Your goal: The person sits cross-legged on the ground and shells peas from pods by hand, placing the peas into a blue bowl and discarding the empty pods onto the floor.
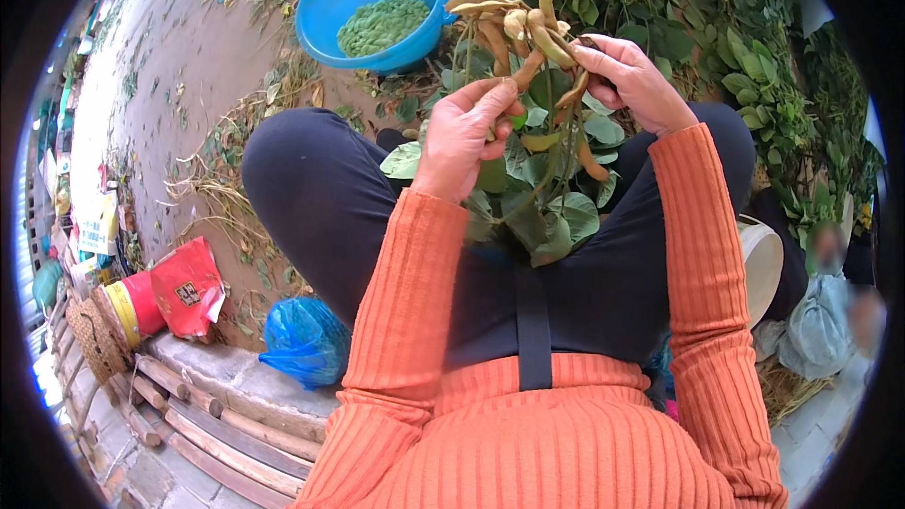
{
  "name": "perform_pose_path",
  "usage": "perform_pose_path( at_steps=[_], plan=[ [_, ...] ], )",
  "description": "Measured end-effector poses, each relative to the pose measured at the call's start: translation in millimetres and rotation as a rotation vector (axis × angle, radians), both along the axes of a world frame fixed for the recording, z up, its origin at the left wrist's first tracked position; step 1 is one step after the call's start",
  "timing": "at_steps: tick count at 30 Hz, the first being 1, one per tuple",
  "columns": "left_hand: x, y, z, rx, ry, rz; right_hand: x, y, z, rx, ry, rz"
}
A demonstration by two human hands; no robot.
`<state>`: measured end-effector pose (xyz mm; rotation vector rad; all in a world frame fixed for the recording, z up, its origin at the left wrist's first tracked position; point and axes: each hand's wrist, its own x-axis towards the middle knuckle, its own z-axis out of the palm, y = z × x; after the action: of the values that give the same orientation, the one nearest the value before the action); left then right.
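Observation:
A soybean plant [544,155] hangs in front of me, its leaves between my knees and its yellow-brown pods clustered at the top. Between thumb and forefinger, my left hand [466,134] pinches a soybean pod [529,69] of that cluster. Something small and greenish shows among its curled fingers, too hidden to name. My right hand [626,81] grips the plant near the pods at the cluster's right side; its fingers partly hide what they hold. Beyond my left hand stands a blue plastic basin [318,21] with a heap of green beans [385,25] in it.
Leafy cut plants [763,71] are piled at the right. A blue plastic bag [307,339], a red bag [187,290] and wooden poles [240,452] lie at the left. A white bucket [762,268] is by my right arm. Another person [827,247] is at the far right.

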<state>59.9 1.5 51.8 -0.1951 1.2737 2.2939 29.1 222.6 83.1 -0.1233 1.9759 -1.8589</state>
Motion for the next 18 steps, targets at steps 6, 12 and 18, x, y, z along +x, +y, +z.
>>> perform_pose_path(
  at_steps=[6,12,18],
  plan=[
    [9.9,-3.4,18.4,-0.143,0.123,-0.155,-1.0,9.2,-3.5,-0.037,-0.079,-0.174],
    [40.1,7.5,21.4,-0.754,0.473,-0.28,-2.7,16.8,-11.5,-0.057,-0.134,-0.249],
    [41.1,9.5,-1.7,-1.026,0.637,-0.029,-1.7,13.8,-12.3,-0.054,-0.168,-0.278]
  ],
)
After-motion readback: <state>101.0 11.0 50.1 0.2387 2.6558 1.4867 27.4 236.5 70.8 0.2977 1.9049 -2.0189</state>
